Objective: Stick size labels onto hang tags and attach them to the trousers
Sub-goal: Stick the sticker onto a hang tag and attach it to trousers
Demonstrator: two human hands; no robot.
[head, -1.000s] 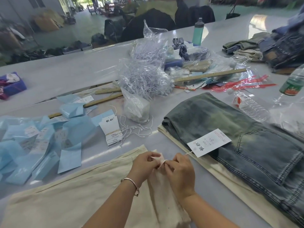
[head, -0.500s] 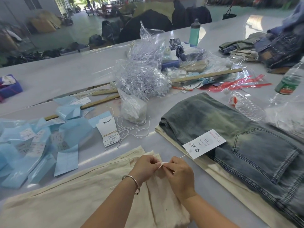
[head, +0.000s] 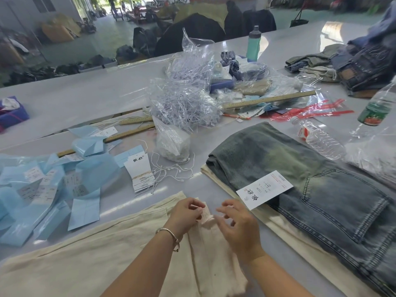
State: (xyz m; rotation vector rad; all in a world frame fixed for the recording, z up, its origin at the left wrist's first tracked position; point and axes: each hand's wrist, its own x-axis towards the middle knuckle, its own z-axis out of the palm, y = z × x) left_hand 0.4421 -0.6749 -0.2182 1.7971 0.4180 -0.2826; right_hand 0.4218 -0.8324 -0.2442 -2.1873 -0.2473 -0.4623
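Cream trousers [head: 90,260] lie across the near edge of the table. My left hand [head: 186,213] pinches a belt loop at their waistband. My right hand [head: 235,224] hovers just right of it, fingers loosely spread and holding nothing. A white hang tag [head: 264,189] lies to the upper right of that hand, on folded washed-denim trousers [head: 310,181]. A bundle of white hang tags [head: 140,173] with loose white strings sits left of centre.
Blue backing sheets with size labels [head: 42,189] cover the left. A clear bag of plastic tag fasteners [head: 184,99], wooden rulers [head: 267,100], plastic bottles [head: 319,140], a teal flask [head: 253,43] and stacked jeans [head: 364,67] crowd the back and right.
My right hand has let go of the string at the belt loop and opened. The hang tag has settled on the denim. My left hand still pinches the loop.
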